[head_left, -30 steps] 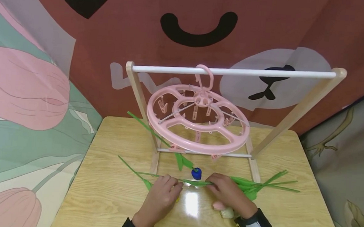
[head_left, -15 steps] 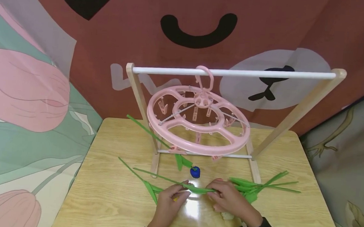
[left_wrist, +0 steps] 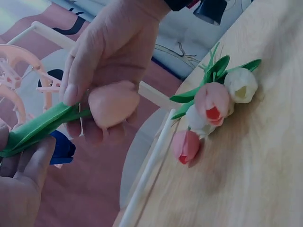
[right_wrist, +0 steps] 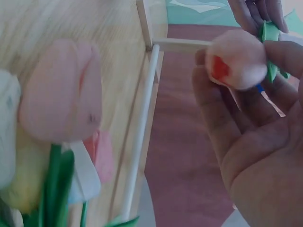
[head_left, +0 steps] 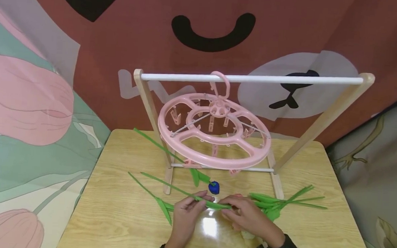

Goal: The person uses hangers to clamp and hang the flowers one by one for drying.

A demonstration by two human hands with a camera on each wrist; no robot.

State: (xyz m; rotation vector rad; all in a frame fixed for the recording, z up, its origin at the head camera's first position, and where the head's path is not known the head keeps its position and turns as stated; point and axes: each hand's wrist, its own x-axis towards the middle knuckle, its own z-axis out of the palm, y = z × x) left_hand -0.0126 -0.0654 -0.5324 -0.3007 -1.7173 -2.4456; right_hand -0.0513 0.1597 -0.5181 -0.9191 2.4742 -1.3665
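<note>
Both hands hold one artificial tulip with a pale pink head (left_wrist: pixel 113 104) between them, close over the table. My right hand (head_left: pixel 249 216) pinches its stem just below the head, thumb on the green leaf. My left hand (head_left: pixel 188 215) grips the leafy stem (head_left: pixel 171 185) farther along, and the bare stem end points toward the back left. Just behind the hands hangs a blue tulip (head_left: pixel 214 187), head down, its stem caught in a clip (head_left: pixel 192 163) of the round pink hanger (head_left: pixel 213 160). In the right wrist view, red shows inside the held tulip's head.
The hanger hooks over the white top rail (head_left: pixel 271 79) of a wooden stand (head_left: pixel 326 119). Several pink and white tulips (left_wrist: pixel 213 101) lie on the table (head_left: pixel 112 217) at the right, leaves (head_left: pixel 271 206) outward. Another green stem (head_left: pixel 144 185) lies at the left, its flower hidden.
The held tulip has come slightly toward the person, its stem tilting up to the back left. My left hand has shifted right along the stem, nearer the right hand.
</note>
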